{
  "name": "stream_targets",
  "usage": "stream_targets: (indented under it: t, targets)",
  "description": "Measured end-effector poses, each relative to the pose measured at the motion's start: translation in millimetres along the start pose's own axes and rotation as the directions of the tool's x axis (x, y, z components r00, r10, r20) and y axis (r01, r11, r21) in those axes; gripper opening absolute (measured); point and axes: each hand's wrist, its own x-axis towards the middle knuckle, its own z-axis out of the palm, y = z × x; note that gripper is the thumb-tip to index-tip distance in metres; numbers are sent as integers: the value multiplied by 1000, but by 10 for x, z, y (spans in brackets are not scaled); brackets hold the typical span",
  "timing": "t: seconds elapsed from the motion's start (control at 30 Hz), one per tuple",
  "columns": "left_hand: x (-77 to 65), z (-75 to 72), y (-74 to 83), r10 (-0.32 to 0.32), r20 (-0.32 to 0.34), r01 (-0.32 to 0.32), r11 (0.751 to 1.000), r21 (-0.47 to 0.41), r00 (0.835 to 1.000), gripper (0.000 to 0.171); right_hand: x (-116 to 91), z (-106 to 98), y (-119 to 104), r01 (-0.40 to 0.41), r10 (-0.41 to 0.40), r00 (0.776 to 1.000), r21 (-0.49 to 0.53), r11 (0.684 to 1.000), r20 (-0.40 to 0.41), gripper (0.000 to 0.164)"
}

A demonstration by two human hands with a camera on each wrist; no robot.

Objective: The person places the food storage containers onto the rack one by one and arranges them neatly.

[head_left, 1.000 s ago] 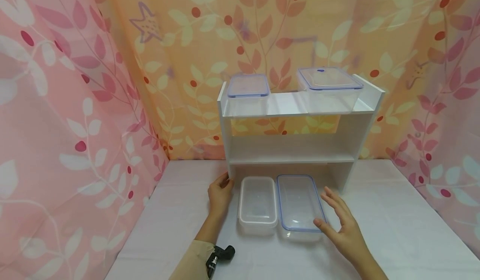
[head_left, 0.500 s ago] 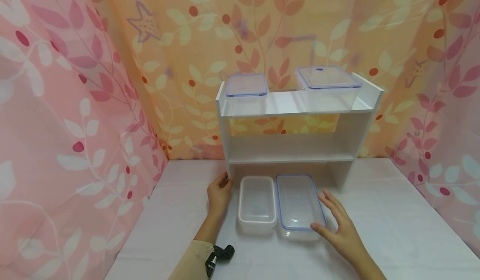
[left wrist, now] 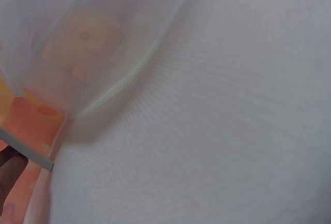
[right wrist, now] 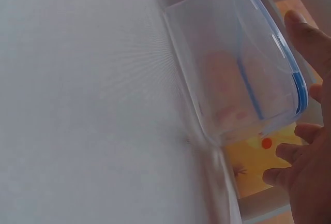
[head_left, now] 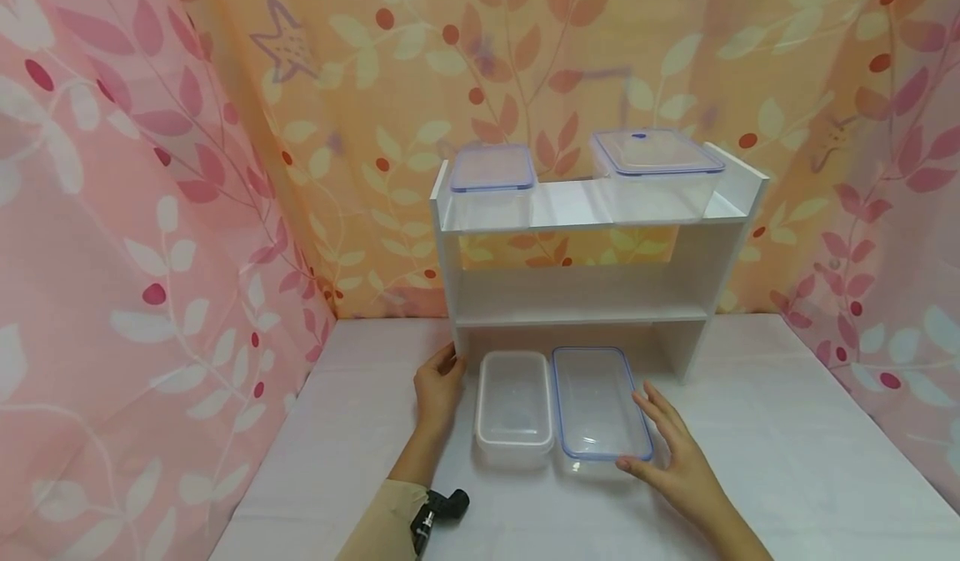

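A white two-tier shelf (head_left: 577,294) stands on the table. At the foot of its left side panel (left wrist: 26,149), my left hand (head_left: 438,390) grips the panel's front edge with curled fingers. In front of the shelf sit two clear food containers side by side: one with a whitish lid (head_left: 514,403), the other with a blue-rimmed lid (head_left: 600,403). My right hand (head_left: 682,461) spreads around the right side of the blue-rimmed container, thumb near its front corner and fingers along its far right side. In the right wrist view, its fingers (right wrist: 289,151) are straight and spread beside the container.
On the shelf's top board stand two more clear containers with blue-rimmed lids, a smaller one (head_left: 492,186) at left and a larger one (head_left: 660,173) at right. A white cloth (head_left: 787,444) covers the table. Patterned curtains (head_left: 360,211) enclose the back and sides.
My right hand has shifted slightly left, closer to the blue-rimmed container, its thumb now by the front corner. My left hand stays on the shelf panel. The containers keep their places.
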Motion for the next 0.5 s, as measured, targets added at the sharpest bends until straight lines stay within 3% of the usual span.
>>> stream_targets:
  t: [0.5]
  targets:
    - [19, 9, -27, -22, -4, 22, 1000, -1, 1000, 31, -11, 117, 150, 2, -3, 993, 15, 1000, 114, 108]
